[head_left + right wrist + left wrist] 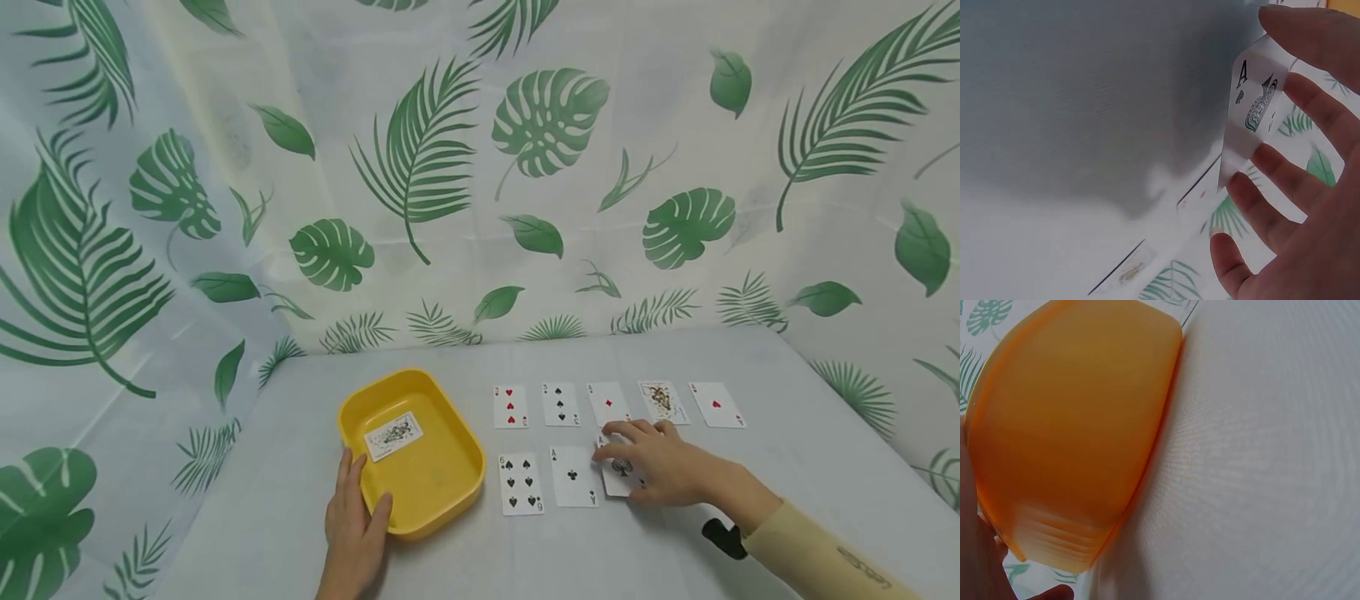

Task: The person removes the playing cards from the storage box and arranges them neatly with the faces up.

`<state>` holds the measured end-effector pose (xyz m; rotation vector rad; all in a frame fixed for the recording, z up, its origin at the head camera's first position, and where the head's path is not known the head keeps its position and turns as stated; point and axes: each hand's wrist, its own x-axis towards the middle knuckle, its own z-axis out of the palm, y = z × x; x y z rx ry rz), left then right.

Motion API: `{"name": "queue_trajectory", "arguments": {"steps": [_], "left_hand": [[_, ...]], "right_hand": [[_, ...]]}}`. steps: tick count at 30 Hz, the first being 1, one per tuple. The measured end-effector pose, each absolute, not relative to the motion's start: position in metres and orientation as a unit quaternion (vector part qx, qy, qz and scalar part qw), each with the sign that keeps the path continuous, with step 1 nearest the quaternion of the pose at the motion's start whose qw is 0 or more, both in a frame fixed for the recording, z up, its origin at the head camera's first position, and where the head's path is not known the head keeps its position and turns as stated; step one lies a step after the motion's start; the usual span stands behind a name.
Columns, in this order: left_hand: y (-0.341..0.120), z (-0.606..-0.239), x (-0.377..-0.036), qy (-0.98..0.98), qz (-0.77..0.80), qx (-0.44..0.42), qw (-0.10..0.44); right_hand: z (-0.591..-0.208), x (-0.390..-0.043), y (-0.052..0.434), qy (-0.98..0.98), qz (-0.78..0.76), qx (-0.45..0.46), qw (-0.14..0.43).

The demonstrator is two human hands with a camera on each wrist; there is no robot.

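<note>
My right hand (663, 462) grips an ace of spades (621, 468) by its edges, thumb on one side and fingers on the other. The right wrist view shows the card (1254, 106) slightly tilted between thumb and fingertips. To its left lie an ace of clubs (573, 477) and a six of spades (520, 483), both face up. My left hand (356, 521) holds the near left side of a yellow plastic tray (468, 437), with the thumb at the rim. Inside that tray is a joker card (393, 436).
A farther row of face-up cards holds a three of hearts (511, 407), three of spades (561, 405), ace of diamonds (608, 403), another joker (663, 402) and ace of hearts (717, 405). A leaf-patterned curtain (450, 292) surrounds the pale table (442, 575).
</note>
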<state>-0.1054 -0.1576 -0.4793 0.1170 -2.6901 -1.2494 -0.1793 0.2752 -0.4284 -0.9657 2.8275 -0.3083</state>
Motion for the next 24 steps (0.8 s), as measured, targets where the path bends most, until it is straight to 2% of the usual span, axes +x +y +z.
{"name": "queue_trajectory", "arguments": {"steps": [12, 24], "left_hand": [[-0.157, -0.481, -0.105, -0.904, -0.417, 0.039, 0.090], [-0.158, -0.481, -0.105, -0.904, -0.415, 0.036, 0.098]], "right_hand": [[-0.439, -0.176, 0.282, 0.937, -0.113, -0.315, 0.102], [-0.435, -0.173, 0.283, 0.933, -0.114, -0.325, 0.104]]}}
